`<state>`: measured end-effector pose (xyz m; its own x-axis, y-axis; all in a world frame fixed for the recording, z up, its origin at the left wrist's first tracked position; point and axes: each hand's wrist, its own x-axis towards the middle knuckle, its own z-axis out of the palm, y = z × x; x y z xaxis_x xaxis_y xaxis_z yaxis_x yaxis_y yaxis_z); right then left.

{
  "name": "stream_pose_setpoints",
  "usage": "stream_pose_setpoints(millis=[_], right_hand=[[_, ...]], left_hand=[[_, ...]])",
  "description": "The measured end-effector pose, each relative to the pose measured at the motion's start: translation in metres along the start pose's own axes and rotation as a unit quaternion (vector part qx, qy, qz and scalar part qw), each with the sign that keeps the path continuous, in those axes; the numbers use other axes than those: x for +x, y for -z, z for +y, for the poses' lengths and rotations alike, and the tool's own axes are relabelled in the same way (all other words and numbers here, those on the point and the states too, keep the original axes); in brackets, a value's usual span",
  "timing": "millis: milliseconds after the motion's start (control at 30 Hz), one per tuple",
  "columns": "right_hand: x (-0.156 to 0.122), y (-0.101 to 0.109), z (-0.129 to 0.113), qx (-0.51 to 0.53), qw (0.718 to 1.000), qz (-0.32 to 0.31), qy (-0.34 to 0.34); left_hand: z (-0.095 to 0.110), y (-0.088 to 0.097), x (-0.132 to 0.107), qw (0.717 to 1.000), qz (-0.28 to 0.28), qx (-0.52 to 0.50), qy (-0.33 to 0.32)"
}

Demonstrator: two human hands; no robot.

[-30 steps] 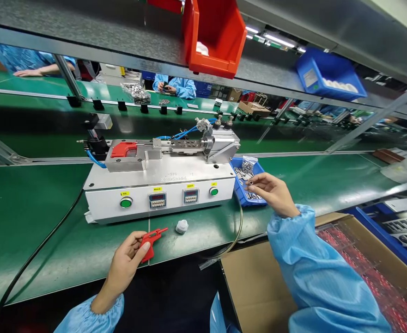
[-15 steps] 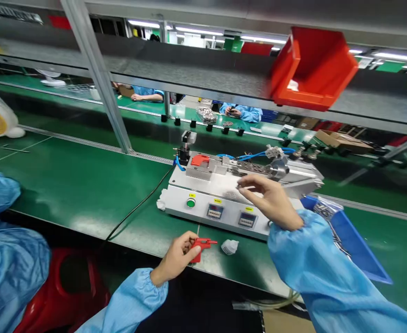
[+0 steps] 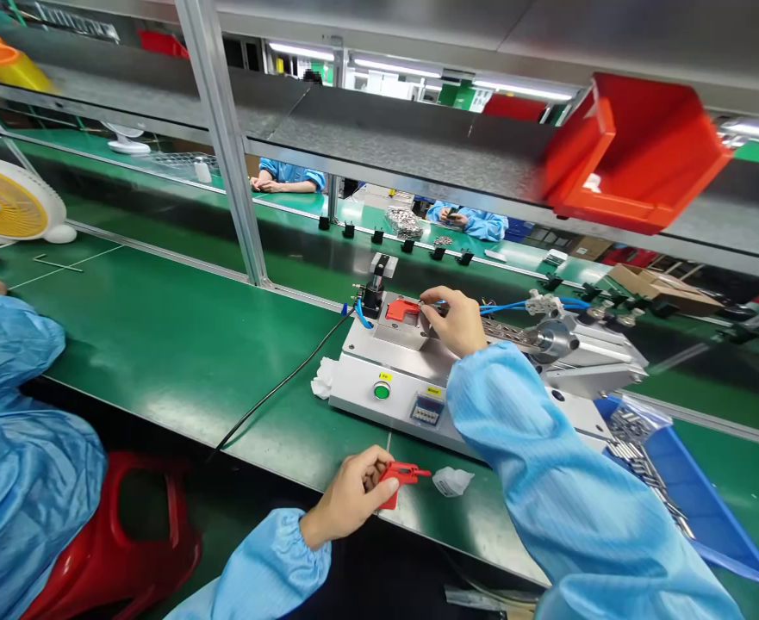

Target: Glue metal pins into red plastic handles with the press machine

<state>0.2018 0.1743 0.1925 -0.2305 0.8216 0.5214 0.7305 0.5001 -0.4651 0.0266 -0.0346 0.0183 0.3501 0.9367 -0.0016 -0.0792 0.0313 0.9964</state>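
Note:
My left hand is closed on a red pistol-shaped plastic piece, held over the bench's front edge with its thin end pointing right. Up at the white bench machine, my right hand has thumb and fingers pinched together beside the metal fixture block. Whatever sits between those fingertips is too small to make out. A second red plastic piece lies in the fixture, just left of the fingertips. A crumpled white wrapper rests on the bench, right of the held piece.
A blue tray of metal pins stands right of the machine. Overhead, a red bin tilts on the shelf. A black cable crosses the bench. At left are a co-worker's sleeve, a red stool and a fan.
My right hand has moved left and away from me, from above the machine's front to the fixture. My left hand still holds the red piece. The view has shifted slightly.

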Motion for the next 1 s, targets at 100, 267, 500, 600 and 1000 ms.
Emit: stream_pose_setpoints(millis=[100,267,500,600,1000], right_hand=[[-0.004,0.003,0.007,-0.018,1.0,0.004,-0.001],[-0.01,0.012,0.014,-0.056,0.998,0.003,-0.004],[-0.005,0.013,0.016,-0.07,0.998,-0.007,-0.003],[-0.007,0.01,0.018,-0.034,0.999,0.018,-0.01],[-0.013,0.024,0.025,0.253,0.96,0.028,-0.118]], left_hand=[[0.001,0.0,0.001,1.0,-0.005,-0.005,0.0],[-0.001,0.0,0.001,1.0,-0.008,-0.006,-0.005],[-0.005,0.0,0.001,1.0,-0.008,0.008,-0.005],[-0.005,0.0,0.0,1.0,-0.006,0.008,-0.01],[-0.007,-0.001,0.0,1.0,-0.008,0.019,-0.001]])
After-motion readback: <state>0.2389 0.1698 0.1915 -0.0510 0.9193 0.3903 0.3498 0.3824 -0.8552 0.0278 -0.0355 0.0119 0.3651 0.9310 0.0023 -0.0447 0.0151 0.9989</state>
